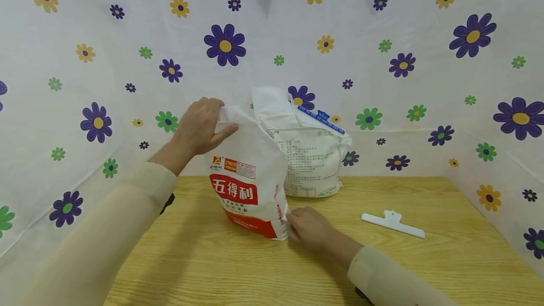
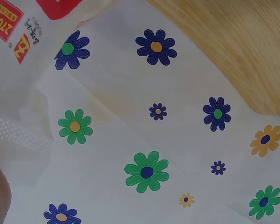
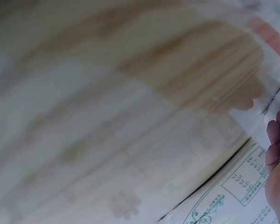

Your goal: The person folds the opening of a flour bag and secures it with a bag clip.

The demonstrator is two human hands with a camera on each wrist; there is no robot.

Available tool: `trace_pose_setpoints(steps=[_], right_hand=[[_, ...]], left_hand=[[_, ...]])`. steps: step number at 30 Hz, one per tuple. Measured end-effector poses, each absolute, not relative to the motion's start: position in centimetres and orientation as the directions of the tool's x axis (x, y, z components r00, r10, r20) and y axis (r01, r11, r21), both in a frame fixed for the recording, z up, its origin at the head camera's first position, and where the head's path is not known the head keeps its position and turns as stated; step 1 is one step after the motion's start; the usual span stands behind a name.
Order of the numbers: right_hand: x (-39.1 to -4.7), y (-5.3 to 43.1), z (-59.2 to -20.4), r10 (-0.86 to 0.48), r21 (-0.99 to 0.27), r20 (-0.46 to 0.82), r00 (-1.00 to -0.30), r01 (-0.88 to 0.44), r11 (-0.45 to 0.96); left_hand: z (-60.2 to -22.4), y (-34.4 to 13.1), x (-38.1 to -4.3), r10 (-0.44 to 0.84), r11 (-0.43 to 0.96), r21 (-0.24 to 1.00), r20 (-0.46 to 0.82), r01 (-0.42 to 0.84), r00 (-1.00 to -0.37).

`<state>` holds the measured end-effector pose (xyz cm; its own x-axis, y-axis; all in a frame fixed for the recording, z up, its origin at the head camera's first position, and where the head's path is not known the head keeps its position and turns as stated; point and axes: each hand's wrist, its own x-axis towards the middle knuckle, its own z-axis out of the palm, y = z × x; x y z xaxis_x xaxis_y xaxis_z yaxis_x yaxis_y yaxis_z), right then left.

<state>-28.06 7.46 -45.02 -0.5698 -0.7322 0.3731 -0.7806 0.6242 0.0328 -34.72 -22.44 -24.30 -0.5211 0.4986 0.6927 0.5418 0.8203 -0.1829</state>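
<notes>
On the near, white plastic sack with red print [image 1: 265, 159], white characters on the broad red banner [image 1: 251, 192] read 五得利. Above, the small red rectangular label [image 1: 240, 168] with yellow lettering shows 2700. The far white sack with green print [image 1: 312, 162] carries rows of Chinese characters, mostly too small to read.

A makeshift booth, its wider premises impossible to tell, is marked out by flower-printed white sheeting [image 1: 357, 63] rising behind and along both sides of a wood-grain tabletop [image 1: 238, 270].
</notes>
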Motion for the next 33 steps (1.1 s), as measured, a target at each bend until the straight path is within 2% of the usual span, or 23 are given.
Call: trace_pose_setpoints(steps=[6, 17, 22, 27, 33], right_hand=[[-28.2, 8.0, -45.1, -0.733, 0.013, 0.389, -0.558, -0.792, 0.610], [-28.2, 9.0, -45.3, -0.721, -0.014, 0.358, -0.594, -0.775, 0.632], [-28.3, 9.6, -45.5, -0.719, 0.000, 0.396, -0.571, -0.783, 0.622], [-28.5, 10.2, -45.6, -0.717, 0.003, 0.401, -0.570, -0.782, 0.623], [-28.7, 11.1, -45.7, -0.716, 0.000, 0.380, -0.586, -0.774, 0.634]], left_hand=[[-24.4, -22.7, -34.8, 0.506, 0.812, -0.206, 0.714, 0.546, -0.484], [-24.7, -23.0, -34.6, 0.474, 0.838, -0.214, 0.741, 0.502, -0.476], [-24.7, -22.6, -34.3, 0.463, 0.841, -0.221, 0.767, 0.495, -0.445], [-24.5, -22.0, -34.1, 0.470, 0.828, -0.227, 0.781, 0.513, -0.412], [-24.4, -21.5, -33.9, 0.486, 0.808, -0.221, 0.775, 0.547, -0.403]])
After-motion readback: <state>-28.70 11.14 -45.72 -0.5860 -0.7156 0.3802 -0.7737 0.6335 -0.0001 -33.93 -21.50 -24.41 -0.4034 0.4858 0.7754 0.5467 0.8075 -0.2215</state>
